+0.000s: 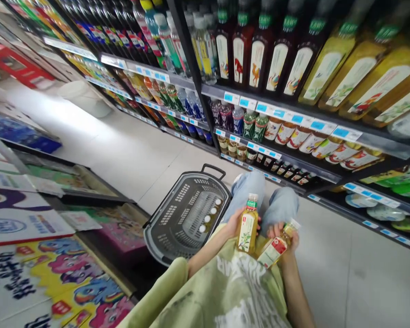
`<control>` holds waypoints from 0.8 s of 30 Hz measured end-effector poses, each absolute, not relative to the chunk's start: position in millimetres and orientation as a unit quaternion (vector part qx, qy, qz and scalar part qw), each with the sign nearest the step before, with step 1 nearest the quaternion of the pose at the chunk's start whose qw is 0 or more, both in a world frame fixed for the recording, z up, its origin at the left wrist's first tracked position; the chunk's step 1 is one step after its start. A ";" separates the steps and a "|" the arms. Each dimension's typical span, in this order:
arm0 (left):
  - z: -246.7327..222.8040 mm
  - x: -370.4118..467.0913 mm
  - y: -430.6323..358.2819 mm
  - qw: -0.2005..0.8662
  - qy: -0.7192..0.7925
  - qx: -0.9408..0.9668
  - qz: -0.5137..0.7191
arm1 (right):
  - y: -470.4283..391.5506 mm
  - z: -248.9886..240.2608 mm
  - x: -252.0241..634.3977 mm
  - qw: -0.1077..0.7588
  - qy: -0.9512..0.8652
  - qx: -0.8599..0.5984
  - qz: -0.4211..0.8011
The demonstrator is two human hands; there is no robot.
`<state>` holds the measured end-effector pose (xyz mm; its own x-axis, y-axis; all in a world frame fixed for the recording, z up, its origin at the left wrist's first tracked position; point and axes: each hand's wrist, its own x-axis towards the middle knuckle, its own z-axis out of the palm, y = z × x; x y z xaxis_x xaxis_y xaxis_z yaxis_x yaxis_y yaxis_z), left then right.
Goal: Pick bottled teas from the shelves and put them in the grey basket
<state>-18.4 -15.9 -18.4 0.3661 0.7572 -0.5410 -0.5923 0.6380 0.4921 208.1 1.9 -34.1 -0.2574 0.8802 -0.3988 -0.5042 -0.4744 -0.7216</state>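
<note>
My left hand [233,222] is closed around an upright bottle of yellow tea [246,230] with a white label, a leaf picture and a green neck band. In my right hand [293,240] is a second bottle of yellow drink [274,249], tilted, its label red and white. Both bottles are close together in front of my shirt, above my bent knees. A grey shopping basket [169,228] stands on the floor beside my left leg. Several white-capped bottles [207,218] lie in a row inside it, toward its right side.
Ahead, a drinks shelf [237,150] holds several rows of bottles, with large tea bottles [328,68] on the upper level. On the left, stacked cartons [71,282] border the aisle. A white tub [85,98] stands farther along the tiled floor [157,168].
</note>
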 end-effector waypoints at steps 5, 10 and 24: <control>-10.9 -12.1 -10.3 0.845 0.360 0.085 0.387 | 3.9 -32.5 214.6 0.428 -0.244 -0.483 0.724; -12.4 -14.2 -8.1 0.848 0.363 0.072 0.380 | 5.3 -19.8 213.6 0.415 -0.216 -0.476 0.745; -16.3 -9.1 -8.4 0.847 0.337 0.104 0.398 | 13.0 -8.7 203.1 0.383 -0.201 -0.450 0.781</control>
<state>-9.1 -8.4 -16.3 0.4567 0.7435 -0.4885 -0.6034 0.6624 0.4440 203.1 13.0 -8.7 -0.3017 0.7797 -0.5486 -0.4187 -0.6253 -0.6585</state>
